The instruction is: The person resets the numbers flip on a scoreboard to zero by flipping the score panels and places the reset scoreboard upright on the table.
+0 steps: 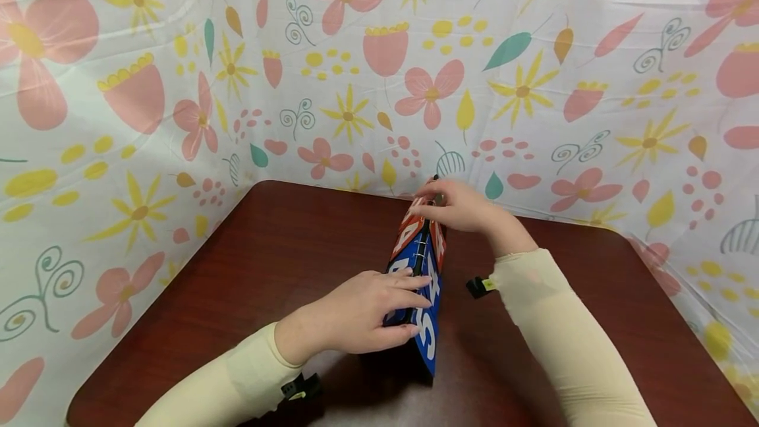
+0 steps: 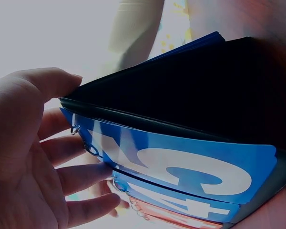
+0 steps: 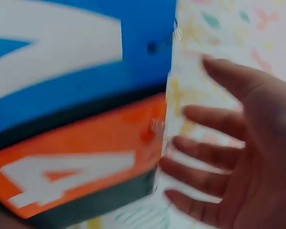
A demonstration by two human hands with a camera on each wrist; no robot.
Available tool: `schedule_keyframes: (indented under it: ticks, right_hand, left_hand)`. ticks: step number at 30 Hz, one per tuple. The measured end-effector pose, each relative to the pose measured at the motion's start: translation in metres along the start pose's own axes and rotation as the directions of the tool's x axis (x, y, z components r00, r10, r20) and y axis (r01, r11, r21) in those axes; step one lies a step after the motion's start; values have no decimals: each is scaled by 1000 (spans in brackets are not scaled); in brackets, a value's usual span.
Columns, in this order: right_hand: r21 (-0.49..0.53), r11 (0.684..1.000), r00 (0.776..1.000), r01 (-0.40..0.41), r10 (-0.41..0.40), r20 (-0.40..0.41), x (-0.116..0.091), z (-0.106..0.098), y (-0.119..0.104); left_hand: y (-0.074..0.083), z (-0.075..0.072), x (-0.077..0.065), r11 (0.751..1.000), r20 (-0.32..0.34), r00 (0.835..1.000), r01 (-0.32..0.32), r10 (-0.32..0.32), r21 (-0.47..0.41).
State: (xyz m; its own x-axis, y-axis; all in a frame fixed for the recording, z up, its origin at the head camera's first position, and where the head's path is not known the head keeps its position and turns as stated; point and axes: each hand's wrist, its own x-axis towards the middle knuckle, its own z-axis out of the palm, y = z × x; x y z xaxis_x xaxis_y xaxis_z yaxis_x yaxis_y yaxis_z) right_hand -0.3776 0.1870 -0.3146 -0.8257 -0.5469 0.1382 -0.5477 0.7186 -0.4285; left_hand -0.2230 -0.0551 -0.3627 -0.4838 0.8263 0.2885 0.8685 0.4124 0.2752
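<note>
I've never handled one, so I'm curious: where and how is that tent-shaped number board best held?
Probably the top ridge, pinched from above: the number board stands like a tent, its faces narrowing to that edge. The number cards hang on rings there, so grabbing one lower down might just lift it.

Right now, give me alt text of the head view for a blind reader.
A person's left hand lies across the near end of a tent-shaped flip chart of blue and red number cards, the right hand over its far end. The chart stands on a brown table before a floral cloth.
</note>
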Motion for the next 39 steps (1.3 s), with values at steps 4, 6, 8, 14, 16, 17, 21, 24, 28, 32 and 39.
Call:
schedule_keyframes:
  ticks: [4,6,8,14,16,17,21,24,28,32,39]
  right_hand:
    - [293,954,982,-60,109,-153,-19,10,40]
    - [416,905,970,-82,168,-174,-27,23,58]
    - [482,868,965,-117,215,-152,-33,39,75]
    - [574,787,950,-226,310,-50,-38,77,101]
    - [591,771,950,-235,311,-29,-37,84,105]
    - [597,766,950,-237,310,-21,-36,86,106]
    - [611,745,945,-269,325,20,-37,91,107]
    - [612,734,936,-295,350,31,-37,94,110]
    - [624,723,932,-298,362,26,-39,95,120]
    - [659,708,945,-254,327,14,-42,91,123]
    - [631,749,963,-203,270,-10,-49,79,122]
  left_hand:
    - [0,0,1,1000,-1,1000,3,-3,-1]
    - [0,0,1,1000,5,1000,9,-9,-9]
    - [0,0,1,1000,11,1000,19,-19,-22]
    - [1,-2,1,999,14,1000,26,-26,-31]
    - [1,-2,2,999,15,1000,23,-23,-38]
    - [2,-1,2,999,17,1000,23,-22,-41]
    - [2,1,1,999,18,1000,23,-22,-46]
    - [3,1,1,999,12,1000,25,-25,-36]
    - [4,2,2,999,5,1000,30,-30,-25]
    - [4,2,2,999,0,1000,27,-27,-18]
    - [4,3,2,999,4,1000,27,-27,-19]
